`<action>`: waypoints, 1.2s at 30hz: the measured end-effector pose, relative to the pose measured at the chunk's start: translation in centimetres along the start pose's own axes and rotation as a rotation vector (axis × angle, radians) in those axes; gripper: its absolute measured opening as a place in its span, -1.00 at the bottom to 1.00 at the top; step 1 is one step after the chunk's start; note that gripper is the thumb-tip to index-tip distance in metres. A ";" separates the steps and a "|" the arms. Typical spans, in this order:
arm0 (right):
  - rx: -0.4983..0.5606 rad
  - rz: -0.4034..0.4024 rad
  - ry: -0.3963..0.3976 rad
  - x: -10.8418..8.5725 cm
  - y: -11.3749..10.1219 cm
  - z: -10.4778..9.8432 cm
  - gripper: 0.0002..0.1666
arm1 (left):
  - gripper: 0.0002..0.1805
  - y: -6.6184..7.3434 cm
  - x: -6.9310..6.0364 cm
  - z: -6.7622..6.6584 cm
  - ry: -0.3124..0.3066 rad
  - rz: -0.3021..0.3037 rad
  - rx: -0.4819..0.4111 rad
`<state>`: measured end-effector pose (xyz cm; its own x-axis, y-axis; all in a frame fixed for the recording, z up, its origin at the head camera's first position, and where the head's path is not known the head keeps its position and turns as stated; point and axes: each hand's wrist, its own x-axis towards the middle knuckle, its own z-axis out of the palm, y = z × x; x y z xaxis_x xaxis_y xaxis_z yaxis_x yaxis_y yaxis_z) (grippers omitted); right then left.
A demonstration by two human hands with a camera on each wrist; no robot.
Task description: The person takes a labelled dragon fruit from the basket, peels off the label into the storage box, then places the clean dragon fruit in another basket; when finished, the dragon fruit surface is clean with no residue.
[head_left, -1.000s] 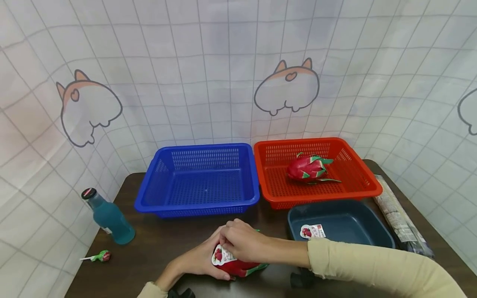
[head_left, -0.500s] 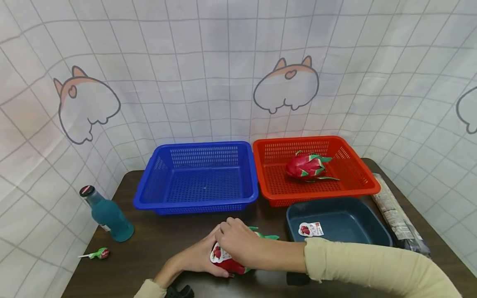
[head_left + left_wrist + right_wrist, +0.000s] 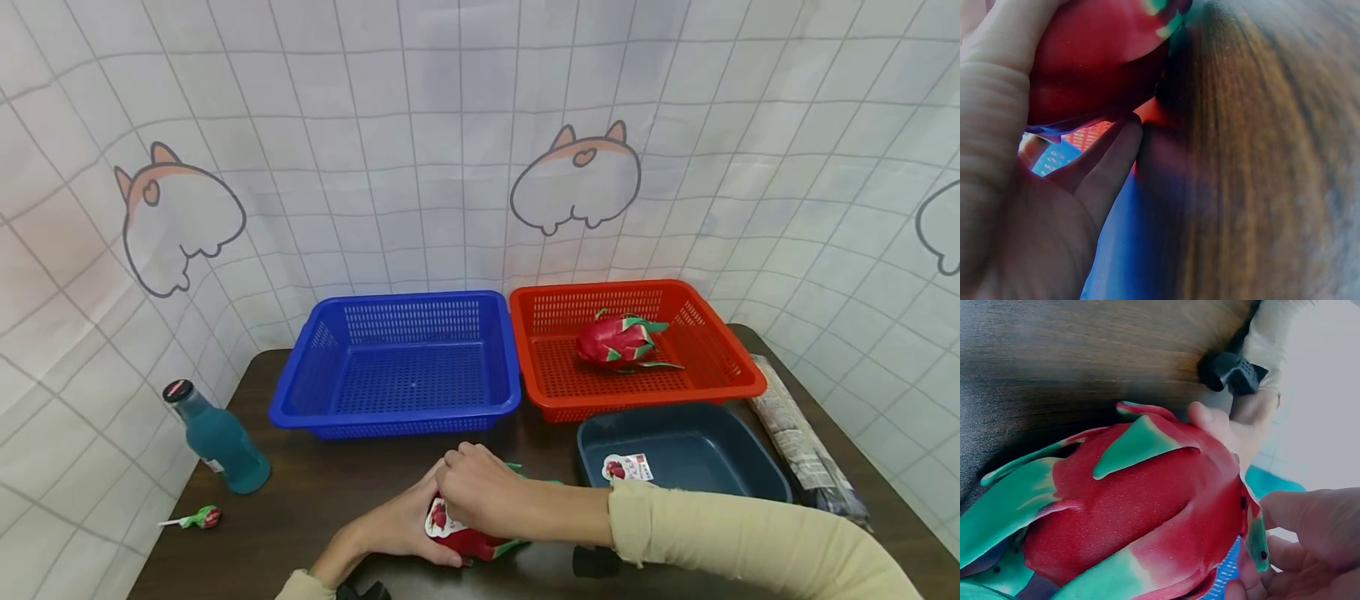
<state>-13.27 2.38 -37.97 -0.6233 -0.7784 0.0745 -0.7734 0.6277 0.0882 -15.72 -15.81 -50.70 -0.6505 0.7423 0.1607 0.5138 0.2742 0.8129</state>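
In the head view my left hand (image 3: 401, 517) grips a red dragon fruit (image 3: 480, 543) with green scales, just above the dark wooden table. A white sticker (image 3: 439, 518) with a fruit picture shows on its near left end. My right hand (image 3: 483, 492) lies over the fruit with curled fingers at the sticker; its fingertips are hidden there. The right wrist view has the dragon fruit (image 3: 1141, 500) large, with the right hand's thumb and fingers (image 3: 1297, 515) at its end. In the left wrist view the left thumb and fingers (image 3: 1107, 169) hold the fruit's underside (image 3: 1097, 69).
Behind stand a blue basket (image 3: 412, 422) and a red basket (image 3: 555, 400) with another dragon fruit (image 3: 615, 340). A dark blue tray (image 3: 705, 467) bears a similar sticker (image 3: 628, 467). A newspaper-wrapped bundle (image 3: 798, 433) lies right; a teal bottle (image 3: 225, 442) and a lollipop (image 3: 202, 517) lie left.
Both hands stay on the dragon fruit at nearly the same spot. The fruit's green tips shift a little, and the right fingers move slightly over the sticker.
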 end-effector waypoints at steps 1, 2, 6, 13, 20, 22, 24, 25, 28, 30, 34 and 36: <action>-0.002 -0.004 -0.004 0.0 0.0 0.0 -0.93 | 0.12 0.0 0.0 0.0 0.003 0.000 0.001; -0.003 -0.006 -0.009 0.0 0.0 0.1 -0.92 | 0.13 0.0 -0.1 0.0 0.004 0.003 0.004; -0.036 -0.021 -0.014 -0.1 0.0 0.3 -0.94 | 0.11 0.0 -0.1 0.0 0.008 0.018 0.013; -0.127 -0.089 0.080 -0.7 -0.1 0.8 -0.85 | 0.03 -0.1 0.1 0.1 0.012 0.057 0.004; -0.090 -0.114 0.129 -1.0 0.2 1.3 -0.84 | 0.09 -0.1 0.1 0.0 0.008 0.036 -0.017; -0.077 -0.123 0.137 -1.0 0.3 1.5 -0.85 | 0.09 -0.1 0.2 0.0 0.007 0.044 -0.014; -0.063 -0.131 0.144 -1.0 0.4 1.7 -0.86 | 0.10 -0.1 0.2 0.0 0.006 0.059 -0.010; -0.057 -0.136 0.146 -1.0 0.4 1.7 -0.85 | 0.10 -0.2 0.2 0.0 0.006 0.064 -0.011; -0.031 -0.150 0.152 -1.1 0.6 1.8 -0.83 | 0.10 -0.2 0.2 0.0 0.005 0.078 -0.011; -0.003 -0.156 0.148 -1.1 0.7 1.7 -0.80 | 0.10 -0.2 0.2 0.0 0.005 0.079 -0.018; 0.093 -0.148 0.103 -1.2 0.9 1.6 -0.75 | 0.12 -0.2 0.1 0.0 0.002 0.081 -0.021; 0.152 -0.137 0.071 -1.1 1.0 1.6 -0.78 | 0.11 -0.1 0.1 0.0 -0.002 0.082 -0.021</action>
<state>-13.50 3.86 -39.56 -0.5057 -0.8509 0.1424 -0.8622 0.5043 -0.0483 -15.87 -15.79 -50.78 -0.6056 0.7628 0.2267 0.5537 0.1994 0.8085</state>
